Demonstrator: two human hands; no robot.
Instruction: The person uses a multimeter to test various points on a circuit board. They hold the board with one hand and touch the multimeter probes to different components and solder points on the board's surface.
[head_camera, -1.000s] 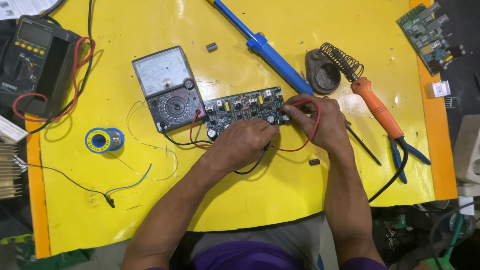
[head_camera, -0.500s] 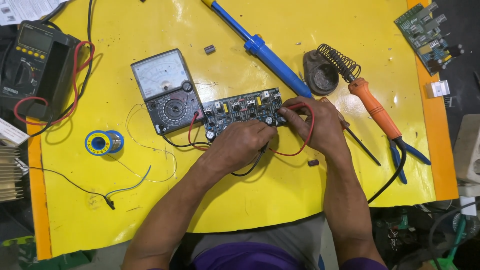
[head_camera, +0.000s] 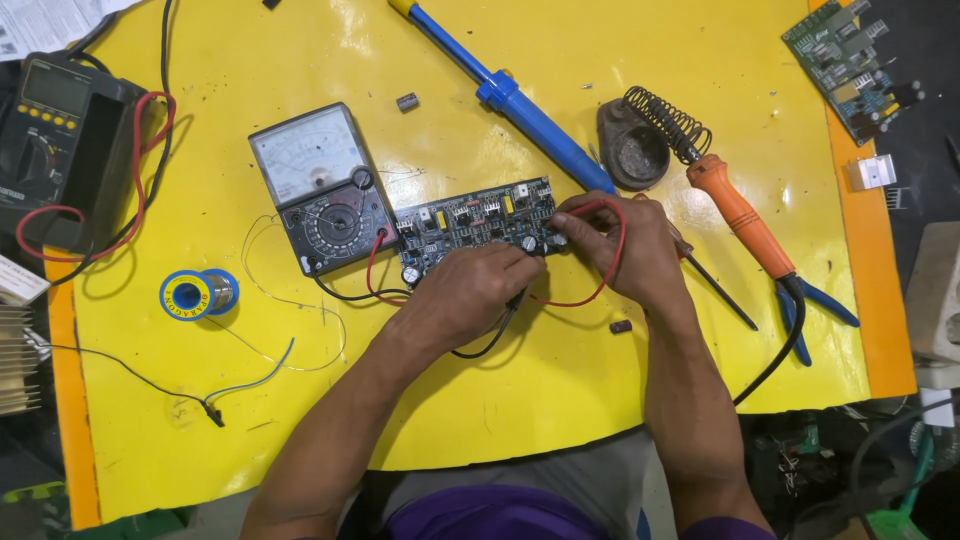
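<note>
Two hands on circuit board (head_camera: 478, 222); left hand (head_camera: 470, 292) grip clenched on black probe (head_camera: 518, 297); right hand (head_camera: 625, 250) pinching red probe (head_camera: 580, 211)

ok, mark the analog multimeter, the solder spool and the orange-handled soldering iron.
Grey analog multimeter (head_camera: 322, 188), head view, on its body below the dial face.
Blue-and-yellow solder spool (head_camera: 197, 293), head view, on its flange.
Orange-handled soldering iron (head_camera: 742, 218), head view, on its handle.

Bare forearms, purple shirt, grey trousers.
</note>
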